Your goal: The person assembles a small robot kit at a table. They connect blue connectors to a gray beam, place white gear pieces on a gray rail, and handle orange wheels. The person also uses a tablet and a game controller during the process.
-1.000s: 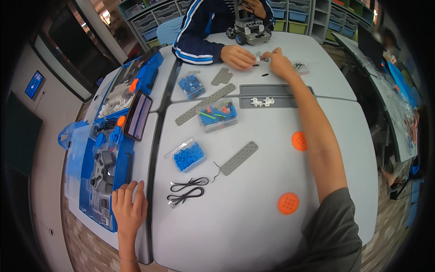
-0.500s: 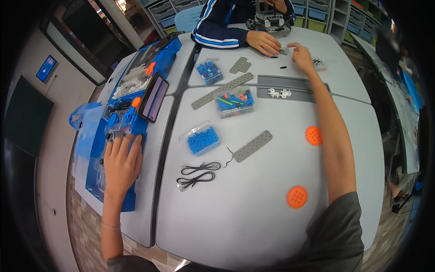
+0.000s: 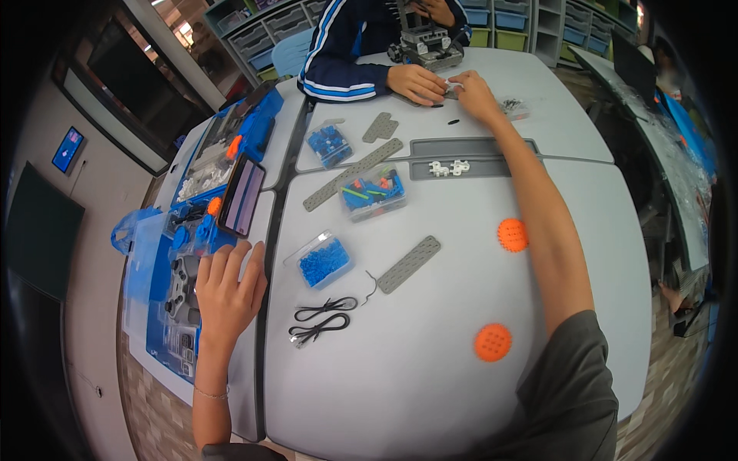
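Left hand [image 3: 227, 296] lies flat, fingers spread, palm down on the edge of the blue parts tray [image 3: 165, 338] at the table's [image 3: 430, 384] left side, gripping nothing. Right hand [image 3: 473, 96] is stretched far across the table, fingers pinched together on a small white piece at the far side; piece is too small to make out, so the exact grip can't be told. It nearly touches a co-worker's hand [image 3: 415, 83], which comes out of a dark blue striped sleeve beside a grey robot build [image 3: 427, 42]. The small piece is judged light, rigid plastic, easy to drop, best held by a fingertip pinch on its edges. The tray under the left hand looks stiff and loaded with loose parts, so it would want lifting level by the rim. Just right of the left hand: clear box of blue pins [image 3: 323, 261], black cables [image 3: 319, 321] coiled on the table, grey perforated beam [image 3: 409, 263]. Further out: second clear box with mixed coloured parts [image 3: 373, 192], long grey beam [image 3: 352, 174], two orange spiked wheels [image 3: 493, 342] [image 3: 513, 234], grey trough with white connectors [image 3: 448, 167], a tablet [image 3: 243, 196] leaning on the tray.
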Action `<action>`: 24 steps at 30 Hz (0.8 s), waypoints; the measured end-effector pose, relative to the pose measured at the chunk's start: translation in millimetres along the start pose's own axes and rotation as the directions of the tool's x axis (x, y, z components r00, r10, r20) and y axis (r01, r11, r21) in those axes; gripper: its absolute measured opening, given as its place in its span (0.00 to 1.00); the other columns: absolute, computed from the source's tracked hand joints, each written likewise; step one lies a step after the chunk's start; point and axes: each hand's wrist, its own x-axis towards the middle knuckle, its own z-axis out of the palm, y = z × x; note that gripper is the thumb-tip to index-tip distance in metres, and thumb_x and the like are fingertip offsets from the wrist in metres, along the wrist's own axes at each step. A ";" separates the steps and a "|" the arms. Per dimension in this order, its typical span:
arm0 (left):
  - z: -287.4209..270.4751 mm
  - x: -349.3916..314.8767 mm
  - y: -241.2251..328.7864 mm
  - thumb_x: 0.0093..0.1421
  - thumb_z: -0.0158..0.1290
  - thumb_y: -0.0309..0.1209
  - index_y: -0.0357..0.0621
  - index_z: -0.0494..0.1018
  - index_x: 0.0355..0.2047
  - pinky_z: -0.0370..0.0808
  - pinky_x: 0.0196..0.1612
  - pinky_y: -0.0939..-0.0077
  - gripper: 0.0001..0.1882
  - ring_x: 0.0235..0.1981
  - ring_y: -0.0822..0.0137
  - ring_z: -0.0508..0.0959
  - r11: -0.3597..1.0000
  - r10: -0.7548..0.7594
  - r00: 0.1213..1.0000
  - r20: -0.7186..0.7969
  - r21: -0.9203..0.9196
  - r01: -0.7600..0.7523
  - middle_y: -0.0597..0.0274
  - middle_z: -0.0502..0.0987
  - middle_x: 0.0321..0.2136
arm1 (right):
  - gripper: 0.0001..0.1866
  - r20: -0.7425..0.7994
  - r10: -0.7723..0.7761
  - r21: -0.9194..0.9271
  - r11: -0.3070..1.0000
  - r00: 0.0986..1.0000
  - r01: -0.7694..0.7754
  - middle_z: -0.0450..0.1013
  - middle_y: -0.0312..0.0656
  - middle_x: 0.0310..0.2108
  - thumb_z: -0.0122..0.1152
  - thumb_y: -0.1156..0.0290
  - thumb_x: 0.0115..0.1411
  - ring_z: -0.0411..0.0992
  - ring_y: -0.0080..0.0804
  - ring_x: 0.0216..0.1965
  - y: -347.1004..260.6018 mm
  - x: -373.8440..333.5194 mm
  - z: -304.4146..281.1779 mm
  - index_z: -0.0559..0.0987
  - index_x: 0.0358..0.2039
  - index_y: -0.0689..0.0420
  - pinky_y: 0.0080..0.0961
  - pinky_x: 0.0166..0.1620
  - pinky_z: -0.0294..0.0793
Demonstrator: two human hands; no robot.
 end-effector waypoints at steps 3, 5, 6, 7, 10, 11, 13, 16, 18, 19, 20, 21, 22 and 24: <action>1.3 -8.8 -11.9 0.55 0.62 0.24 0.41 0.78 0.48 0.71 0.43 0.63 0.18 0.43 0.58 0.77 0.999 -0.045 0.998 0.033 0.021 0.045 0.59 0.78 0.44 | 0.17 0.003 -0.018 0.064 0.998 1.000 0.018 0.75 0.56 0.55 0.62 0.70 0.63 0.74 0.56 0.55 2.9 3.2 6.3 0.84 0.52 0.54 0.45 0.60 0.73; 7.8 -14.3 -25.5 0.57 0.60 0.23 0.41 0.78 0.48 0.70 0.46 0.63 0.16 0.46 0.58 0.75 0.988 -0.156 0.983 0.096 -0.003 0.157 0.60 0.78 0.46 | 0.17 -0.026 -0.012 0.050 0.999 1.000 0.013 0.75 0.57 0.54 0.63 0.69 0.63 0.74 0.57 0.55 4.4 1.6 9.6 0.84 0.52 0.54 0.45 0.60 0.72; 12.1 -15.6 -33.0 0.58 0.60 0.24 0.42 0.78 0.48 0.70 0.47 0.62 0.16 0.48 0.57 0.75 0.988 -0.155 0.982 0.110 0.019 0.154 0.60 0.77 0.48 | 0.17 -0.079 -0.050 0.081 0.995 0.996 0.056 0.75 0.56 0.54 0.62 0.68 0.64 0.73 0.56 0.56 5.9 0.7 10.1 0.84 0.52 0.54 0.44 0.60 0.72; 18.8 -14.9 -39.7 0.58 0.60 0.25 0.42 0.78 0.48 0.69 0.49 0.61 0.16 0.50 0.57 0.74 0.987 -0.159 0.979 0.126 0.032 0.156 0.59 0.77 0.49 | 0.16 -0.098 -0.020 0.071 0.997 0.995 0.027 0.75 0.56 0.53 0.62 0.67 0.65 0.73 0.56 0.56 8.1 -0.1 9.5 0.83 0.52 0.54 0.44 0.60 0.71; 44.8 -9.5 -49.8 0.59 0.60 0.28 0.42 0.79 0.49 0.68 0.56 0.57 0.16 0.58 0.55 0.71 0.988 -0.147 0.976 0.161 0.063 0.138 0.56 0.74 0.55 | 0.16 -0.184 -0.011 0.069 0.997 0.983 0.024 0.74 0.56 0.53 0.60 0.66 0.66 0.72 0.55 0.57 12.1 -3.3 8.9 0.83 0.53 0.54 0.44 0.61 0.70; 53.4 -7.8 -51.7 0.60 0.59 0.29 0.41 0.79 0.49 0.67 0.59 0.55 0.16 0.61 0.54 0.69 0.989 -0.141 0.975 0.173 0.074 0.130 0.55 0.73 0.57 | 0.17 -0.184 -0.018 0.039 0.999 0.983 0.025 0.73 0.54 0.55 0.59 0.65 0.67 0.71 0.54 0.58 12.4 -4.5 8.7 0.82 0.54 0.53 0.44 0.61 0.70; 70.9 -2.5 -56.8 0.60 0.59 0.31 0.40 0.79 0.49 0.63 0.65 0.51 0.17 0.68 0.54 0.64 0.983 -0.145 0.970 0.195 0.137 0.120 0.53 0.71 0.61 | 0.17 -0.218 -0.048 0.073 0.995 0.975 0.066 0.72 0.53 0.56 0.59 0.64 0.67 0.71 0.54 0.58 11.3 -6.8 9.4 0.81 0.54 0.53 0.43 0.61 0.70; 94.2 5.3 -62.4 0.61 0.58 0.32 0.39 0.79 0.50 0.58 0.71 0.47 0.18 0.73 0.54 0.58 0.979 -0.141 0.965 0.223 0.176 0.103 0.51 0.68 0.65 | 0.16 -0.237 -0.071 0.062 0.994 0.969 0.088 0.71 0.52 0.56 0.59 0.63 0.68 0.71 0.54 0.58 7.7 -10.4 11.2 0.81 0.53 0.53 0.43 0.61 0.70; 102.2 7.5 -65.0 0.61 0.57 0.33 0.39 0.79 0.50 0.55 0.73 0.45 0.18 0.75 0.54 0.55 0.980 -0.128 0.962 0.240 0.181 0.085 0.51 0.66 0.67 | 0.16 -0.257 -0.085 0.050 0.994 0.963 0.101 0.70 0.52 0.56 0.59 0.63 0.68 0.71 0.53 0.58 6.2 -10.8 11.9 0.80 0.53 0.52 0.44 0.61 0.70; 104.6 7.5 -64.7 0.62 0.57 0.33 0.39 0.79 0.50 0.55 0.73 0.45 0.18 0.75 0.54 0.54 0.981 -0.117 0.961 0.252 0.178 0.073 0.51 0.66 0.67 | 0.16 -0.268 -0.086 0.046 0.994 0.960 0.102 0.70 0.51 0.56 0.59 0.62 0.68 0.71 0.53 0.58 6.4 -10.9 12.2 0.80 0.53 0.52 0.44 0.61 0.70; 106.3 7.6 -64.2 0.62 0.57 0.33 0.39 0.80 0.50 0.54 0.74 0.44 0.17 0.76 0.54 0.53 0.983 -0.115 0.954 0.279 0.173 0.068 0.50 0.65 0.68 | 0.15 -0.273 -0.076 0.038 0.995 0.959 0.090 0.70 0.51 0.56 0.59 0.62 0.68 0.71 0.53 0.58 7.1 -11.0 12.4 0.80 0.53 0.52 0.44 0.61 0.70; 106.8 7.1 -63.3 0.62 0.57 0.33 0.40 0.80 0.50 0.53 0.74 0.44 0.17 0.76 0.54 0.53 0.987 -0.100 0.959 0.267 0.146 0.063 0.50 0.65 0.68 | 0.15 -0.286 -0.080 0.053 0.994 0.955 0.099 0.70 0.51 0.56 0.59 0.62 0.68 0.71 0.53 0.58 8.3 -10.8 12.5 0.80 0.53 0.51 0.44 0.61 0.70; 106.0 5.3 -62.1 0.62 0.57 0.33 0.40 0.80 0.50 0.53 0.74 0.44 0.17 0.76 0.54 0.53 0.991 -0.097 0.958 0.271 0.118 0.068 0.50 0.65 0.68 | 0.15 -0.292 -0.075 0.064 0.993 0.954 0.098 0.70 0.51 0.56 0.59 0.61 0.68 0.71 0.53 0.58 9.4 -10.2 13.1 0.80 0.53 0.51 0.44 0.61 0.70; 103.8 2.6 -61.1 0.63 0.57 0.33 0.42 0.80 0.49 0.52 0.74 0.44 0.16 0.76 0.53 0.53 0.993 -0.105 0.956 0.274 0.082 0.086 0.50 0.65 0.68 | 0.16 -0.305 -0.077 0.050 0.994 0.949 0.097 0.70 0.50 0.56 0.58 0.61 0.69 0.72 0.49 0.53 11.6 -9.1 14.7 0.80 0.53 0.51 0.41 0.58 0.71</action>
